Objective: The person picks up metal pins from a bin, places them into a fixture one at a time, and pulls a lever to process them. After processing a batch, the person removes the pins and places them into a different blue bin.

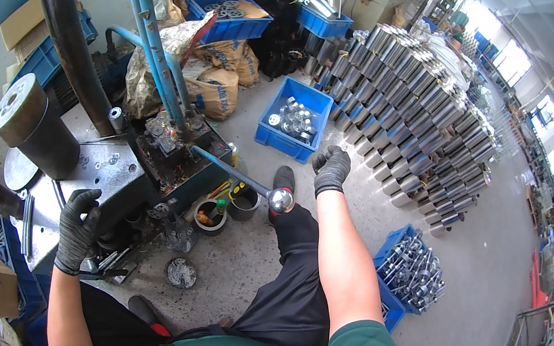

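The lever (pixel 237 174), a blue rod ending in a shiny metal ball, projects from the machine (pixel 148 160) toward the person's knee. The right hand (pixel 330 169), gloved, hangs just beyond the ball with fingers loosely curled, holding nothing. The left hand (pixel 77 230), also gloved, rests flat on the machine's grey plate, fingers spread. A blue crate (pixel 293 119) of metal parts stands on the floor ahead, beside stacked metal cylinders (pixel 419 101).

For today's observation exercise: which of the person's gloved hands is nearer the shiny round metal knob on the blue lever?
Right. The right hand hangs open just beyond the shiny round metal knob, not touching; the left hand rests far off on the grey machine.
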The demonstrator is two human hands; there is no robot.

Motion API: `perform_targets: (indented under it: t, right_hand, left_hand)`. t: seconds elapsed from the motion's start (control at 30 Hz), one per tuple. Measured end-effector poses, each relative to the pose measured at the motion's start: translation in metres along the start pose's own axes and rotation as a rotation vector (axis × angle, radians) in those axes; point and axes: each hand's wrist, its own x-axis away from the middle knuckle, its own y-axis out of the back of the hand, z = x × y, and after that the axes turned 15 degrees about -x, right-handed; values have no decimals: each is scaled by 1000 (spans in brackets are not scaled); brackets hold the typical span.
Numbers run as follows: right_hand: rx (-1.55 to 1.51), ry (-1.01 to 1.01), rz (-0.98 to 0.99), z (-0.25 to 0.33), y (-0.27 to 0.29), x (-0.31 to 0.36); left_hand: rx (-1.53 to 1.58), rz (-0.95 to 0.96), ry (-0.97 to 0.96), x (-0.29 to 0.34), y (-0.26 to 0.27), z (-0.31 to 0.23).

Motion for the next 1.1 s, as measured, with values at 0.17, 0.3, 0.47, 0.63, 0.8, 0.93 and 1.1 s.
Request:
perform_targets:
  t: [0.17, 0.3, 0.47, 0.63, 0.8, 0.93, 1.1]
  right_hand:
    - [-37, -53, -131, 8, 10, -10]
    - [36, 72, -124, 5, 13, -10]
    - [160, 189, -33, -2, 25, -33]
    - [254, 438, 143, -13, 31, -51]
    - [363, 467, 174, -8, 26, -37]
    - [403, 502, 173, 0, 26, -33]
    - [375, 560, 187, 10, 21, -20]
  left_hand:
    - [-40, 19, -21, 0, 0, 3]
    - [-6, 37, -4, 1, 0, 3]
    - [14, 67, 17, 3, 0, 3]
    - [15, 70, 15, 3, 2, 1]
    - [18, 58, 13, 5, 3, 4]
    - [16, 69, 6, 4, 2, 1]
    - [15, 83, -4, 4, 4, 0]
